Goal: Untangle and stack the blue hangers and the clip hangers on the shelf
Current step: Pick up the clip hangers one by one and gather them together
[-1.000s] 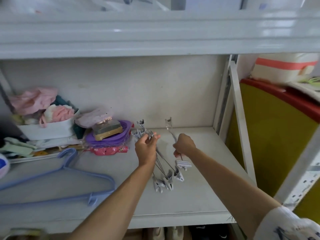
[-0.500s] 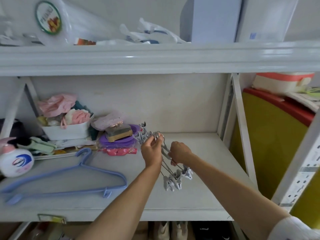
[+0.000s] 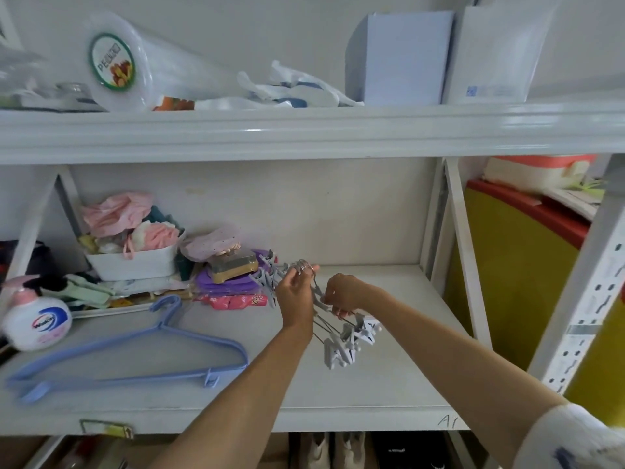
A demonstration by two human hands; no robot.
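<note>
A bundle of metal clip hangers (image 3: 341,341) with grey clips hangs a little above the white shelf (image 3: 389,377), near its middle. My left hand (image 3: 296,296) grips the bundle at its metal hooks. My right hand (image 3: 343,296) is closed on the wires just to the right, above the lower clips. More grey clips stick out to the left of my left hand. The blue hangers (image 3: 128,355) lie flat on the shelf's left part, hooks pointing to the back, apart from both hands.
At the back left stand a white tub of cloths (image 3: 132,255), a purple tray with a sponge (image 3: 230,275), a red packet (image 3: 236,301) and a soap bottle (image 3: 37,321). The upper shelf (image 3: 304,133) overhangs. A white upright (image 3: 463,245) closes the right side.
My right hand has moved left, close to my left hand, bringing a separate clip hanger into the bundle. My view has tilted up, showing the upper shelf.
</note>
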